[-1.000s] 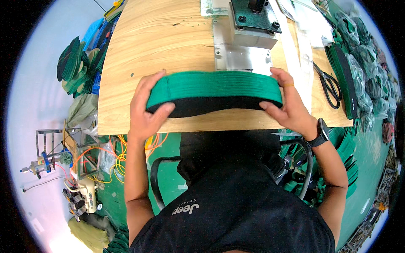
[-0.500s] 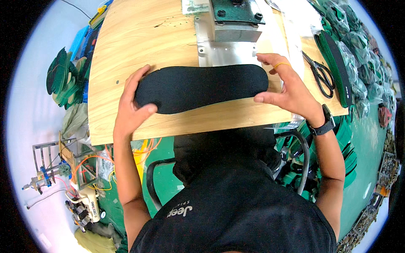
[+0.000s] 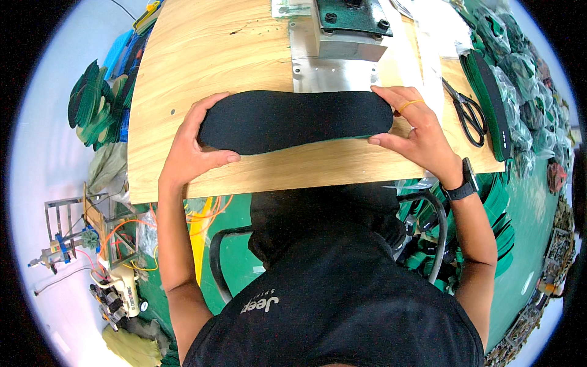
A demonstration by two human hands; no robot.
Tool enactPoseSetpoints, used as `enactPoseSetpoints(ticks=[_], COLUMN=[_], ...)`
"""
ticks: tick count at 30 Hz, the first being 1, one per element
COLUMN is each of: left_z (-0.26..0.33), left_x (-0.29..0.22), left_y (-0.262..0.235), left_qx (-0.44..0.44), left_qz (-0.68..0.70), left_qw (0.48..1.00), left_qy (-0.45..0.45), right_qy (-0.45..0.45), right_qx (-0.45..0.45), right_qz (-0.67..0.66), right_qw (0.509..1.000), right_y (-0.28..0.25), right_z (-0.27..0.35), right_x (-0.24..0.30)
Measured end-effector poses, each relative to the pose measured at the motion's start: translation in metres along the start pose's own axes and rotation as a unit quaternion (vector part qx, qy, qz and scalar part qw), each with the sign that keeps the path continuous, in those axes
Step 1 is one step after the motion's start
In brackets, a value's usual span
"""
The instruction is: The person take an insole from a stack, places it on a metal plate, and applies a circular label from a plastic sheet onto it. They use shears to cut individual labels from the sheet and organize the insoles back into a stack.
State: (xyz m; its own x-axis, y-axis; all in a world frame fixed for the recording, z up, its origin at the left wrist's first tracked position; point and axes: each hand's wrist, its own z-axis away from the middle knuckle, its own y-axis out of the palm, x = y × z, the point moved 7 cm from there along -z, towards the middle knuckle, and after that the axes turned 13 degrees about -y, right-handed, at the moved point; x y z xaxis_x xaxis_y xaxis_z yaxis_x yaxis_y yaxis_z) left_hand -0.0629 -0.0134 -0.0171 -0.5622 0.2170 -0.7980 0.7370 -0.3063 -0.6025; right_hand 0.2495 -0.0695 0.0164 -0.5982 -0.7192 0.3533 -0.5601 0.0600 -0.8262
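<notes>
A black shoe insole (image 3: pixel 296 121) lies crosswise over the wooden table, near its front edge, with a thin green edge along its near side. My left hand (image 3: pixel 194 144) is curved round its left end, thumb on the near side and fingers on the far side. Round the other end my right hand (image 3: pixel 416 125) is closed the same way, index finger at the far corner and thumb at the near one. Whether another insole lies beneath it is hidden. Just beyond stands a metal fixture (image 3: pixel 348 43) with a dark bolted top, on a silver base plate (image 3: pixel 333 76).
Black-handled scissors (image 3: pixel 468 113) lie to the right on the wooden table (image 3: pixel 208 61), beside a stack of black and green insoles (image 3: pixel 489 104). Bagged green pieces (image 3: pixel 520 79) are heaped at the far right. More insoles (image 3: pixel 95 107) stand off the left edge.
My hands have closed in on the insole's two ends, and my right fingertips now touch its far corner. The insole has shifted slightly away from me and its green edge shows.
</notes>
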Motion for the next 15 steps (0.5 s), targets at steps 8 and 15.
enactPoseSetpoints(ticks=[8,15], left_z=[0.001,-0.032], left_x=[0.000,0.009], left_y=[-0.001,-0.015], left_qx=[0.007,-0.008], left_qz=[0.052,0.017], left_qw=[0.997,1.000], left_qy=[-0.054,-0.002], right_qy=[0.085,0.090], right_qx=[0.012,-0.048], right_qz=[-0.063,-0.071], right_qw=[0.994,0.992], right_y=[0.010,0.018], right_z=[0.015,-0.003], right_x=[-0.012,-0.034])
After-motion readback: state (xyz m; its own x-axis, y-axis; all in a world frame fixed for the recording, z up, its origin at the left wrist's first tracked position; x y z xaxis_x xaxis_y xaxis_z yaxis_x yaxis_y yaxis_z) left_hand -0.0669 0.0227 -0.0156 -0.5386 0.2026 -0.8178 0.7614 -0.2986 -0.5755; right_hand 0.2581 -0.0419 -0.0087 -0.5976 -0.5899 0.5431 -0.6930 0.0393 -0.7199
